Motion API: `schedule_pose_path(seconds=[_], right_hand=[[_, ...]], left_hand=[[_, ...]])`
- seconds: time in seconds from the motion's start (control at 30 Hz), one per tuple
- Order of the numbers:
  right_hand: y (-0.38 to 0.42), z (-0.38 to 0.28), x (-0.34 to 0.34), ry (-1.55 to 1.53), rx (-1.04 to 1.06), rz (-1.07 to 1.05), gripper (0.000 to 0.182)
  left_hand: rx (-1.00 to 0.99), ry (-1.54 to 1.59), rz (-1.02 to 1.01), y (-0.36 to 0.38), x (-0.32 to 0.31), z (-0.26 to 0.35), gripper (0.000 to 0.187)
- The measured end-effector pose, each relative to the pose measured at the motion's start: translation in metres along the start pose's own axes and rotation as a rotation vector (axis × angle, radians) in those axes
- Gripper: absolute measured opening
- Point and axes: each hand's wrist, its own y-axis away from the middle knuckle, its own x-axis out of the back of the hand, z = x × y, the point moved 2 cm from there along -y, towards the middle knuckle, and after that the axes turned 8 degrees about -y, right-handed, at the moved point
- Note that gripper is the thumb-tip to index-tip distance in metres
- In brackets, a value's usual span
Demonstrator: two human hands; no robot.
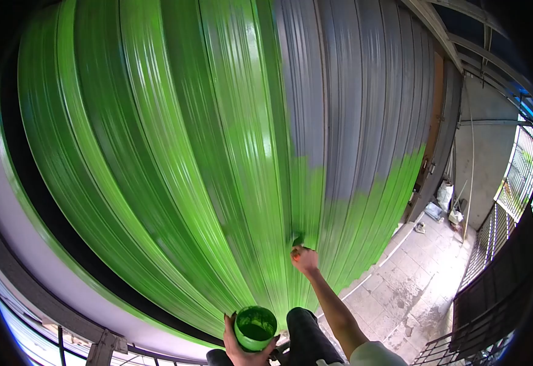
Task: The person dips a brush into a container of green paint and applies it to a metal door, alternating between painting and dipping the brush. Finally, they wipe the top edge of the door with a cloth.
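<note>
My right hand (pixel 305 258) is closed around a paintbrush (pixel 297 238), whose green-coated bristles are against the ribbed metal panel (pixel 306 195). Most of the brush handle is hidden by my fingers. Low in the view, my left hand (pixel 237 349) grips a round container of green paint (pixel 255 328), its fingers wrapped round the sides. Wet paint coats the container's inner wall. The panel is glossy green on the left and along its lower right part. Bare grey metal (pixel 351 91) shows at the upper right.
A tiled floor (pixel 409 268) runs along the panel's right side. Bags (pixel 445 195) and small items lie near the far wall. Dark metal railings (pixel 492 244) stand at the right. My knee (pixel 303 335) is close to the panel's lower edge.
</note>
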Motion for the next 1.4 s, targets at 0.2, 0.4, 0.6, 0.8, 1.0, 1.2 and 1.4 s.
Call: schedule_pose_path(seconds=[0.2, 0.4, 0.6, 0.8, 1.0, 1.2, 1.4], right_hand=[[-0.149, -0.070, 0.085, 0.063, -0.019, 0.211, 0.018], [-0.233, -0.169, 0.173, -0.125, 0.451, 0.627, 0.020], [-0.180, -0.096, 0.120, 0.096, 0.430, 0.350, 0.034], [-0.092, -0.052, 0.077, 0.090, 0.234, 0.177, 0.020], [-0.219, -0.131, 0.144, 0.227, -0.030, 0.050, 0.037], [-0.313, -0.227, 0.237, 0.021, 0.403, 0.524, 0.023], [-0.263, -0.144, 0.187, 0.269, 0.447, 0.268, 0.024]], left_hand=[[0.041, 0.010, 0.033, 0.006, -0.001, 0.007, 0.116], [0.008, -0.020, 0.032, 0.012, -0.002, 0.012, 0.115], [-0.031, 0.051, 0.013, 0.011, 0.000, 0.019, 0.107], [-0.001, 0.038, 0.055, 0.011, 0.001, 0.020, 0.114], [-0.041, -0.011, 0.075, 0.010, 0.001, 0.023, 0.114], [-0.018, 0.017, 0.044, 0.013, 0.000, 0.022, 0.115], [-0.094, 0.025, 0.027, 0.012, 0.004, 0.028, 0.105]])
